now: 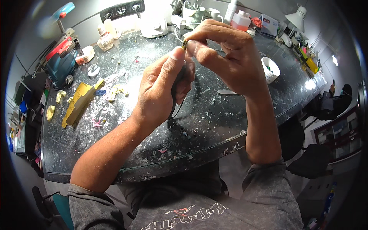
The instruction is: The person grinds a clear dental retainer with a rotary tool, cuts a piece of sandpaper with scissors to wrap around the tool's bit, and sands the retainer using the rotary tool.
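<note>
Over the far middle of the table, my left hand (163, 78) is closed round a black handpiece (177, 83), its thumb pointing up. A thin dark cord (178, 109) hangs below that hand. My right hand (228, 53) comes in from the right and pinches with thumb and forefinger beside my left thumb tip. A small dark piece with a yellow mark (184, 44) shows between the two hands; whether it belongs to the handpiece I cannot tell. Below the right hand, a flat metal blade (227, 92) lies on the table, apart from it.
White crumbs litter the black table (207, 142). Folded yellow card (79, 103) and yellowish cast pieces (116, 92) lie left. A white cup (270, 70) stands right. Behind are a glass jar (104, 40), a white device (153, 27) and a bottle of pink liquid (240, 20).
</note>
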Motion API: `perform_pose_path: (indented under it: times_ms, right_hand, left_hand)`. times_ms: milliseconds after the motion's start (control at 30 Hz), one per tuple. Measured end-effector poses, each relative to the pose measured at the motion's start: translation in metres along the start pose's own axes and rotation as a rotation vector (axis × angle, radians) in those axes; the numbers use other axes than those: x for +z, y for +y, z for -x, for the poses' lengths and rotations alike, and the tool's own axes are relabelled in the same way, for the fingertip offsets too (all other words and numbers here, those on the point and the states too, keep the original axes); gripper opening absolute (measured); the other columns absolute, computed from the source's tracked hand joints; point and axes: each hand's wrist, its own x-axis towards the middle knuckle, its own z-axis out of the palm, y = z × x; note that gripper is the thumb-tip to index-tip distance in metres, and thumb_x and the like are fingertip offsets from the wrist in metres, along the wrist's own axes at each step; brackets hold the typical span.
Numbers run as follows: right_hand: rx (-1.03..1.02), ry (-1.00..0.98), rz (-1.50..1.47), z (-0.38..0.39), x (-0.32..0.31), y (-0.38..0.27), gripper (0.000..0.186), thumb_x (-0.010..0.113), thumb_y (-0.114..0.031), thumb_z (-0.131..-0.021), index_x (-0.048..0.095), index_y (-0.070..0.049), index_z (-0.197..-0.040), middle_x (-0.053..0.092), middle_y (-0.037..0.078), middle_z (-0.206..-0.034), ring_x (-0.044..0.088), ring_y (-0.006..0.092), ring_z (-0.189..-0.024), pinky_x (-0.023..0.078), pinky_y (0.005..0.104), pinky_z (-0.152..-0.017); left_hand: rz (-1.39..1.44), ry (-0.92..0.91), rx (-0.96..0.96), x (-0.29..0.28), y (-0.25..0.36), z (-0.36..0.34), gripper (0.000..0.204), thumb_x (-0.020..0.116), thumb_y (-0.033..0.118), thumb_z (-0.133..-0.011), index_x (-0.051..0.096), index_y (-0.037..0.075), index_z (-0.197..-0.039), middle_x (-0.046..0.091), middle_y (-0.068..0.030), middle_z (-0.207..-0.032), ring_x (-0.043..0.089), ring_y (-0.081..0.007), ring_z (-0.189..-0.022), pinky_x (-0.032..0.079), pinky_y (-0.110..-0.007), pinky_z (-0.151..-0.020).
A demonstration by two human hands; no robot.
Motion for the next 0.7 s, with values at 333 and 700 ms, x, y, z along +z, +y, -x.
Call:
perform_pose_path:
  times_ms: [333,700]
  right_hand:
    - [0.207,0.143,-0.324,0.008,0.012,-0.008,0.033,0.061,-0.030,-0.096,0.070,-0.005,-0.076,0.062,0.001,-0.061,0.053,0.0035,-0.053,0.039,0.0218,-0.047]
    - [0.240,0.095,-1.594,0.015,0.072,-0.007,0.079,0.045,-0.063,-0.094,0.019,-0.015,-0.152,0.059,0.010,-0.101,0.062,0.0173,-0.086,0.052,0.0352,-0.072]
  left_hand:
    - [-0.567,0.076,0.177,-0.015,0.027,-0.031,0.032,0.053,0.034,-0.097,0.061,0.003,-0.100,0.062,-0.0058,-0.085,0.058,-0.0147,-0.077,0.048,-0.028,-0.071]
    - [-0.548,-0.069,0.410,0.000,0.080,-0.037,0.034,0.049,0.025,-0.102,0.065,0.001,-0.119,0.066,-0.0111,-0.121,0.059,-0.0167,-0.115,0.036,-0.034,-0.107]
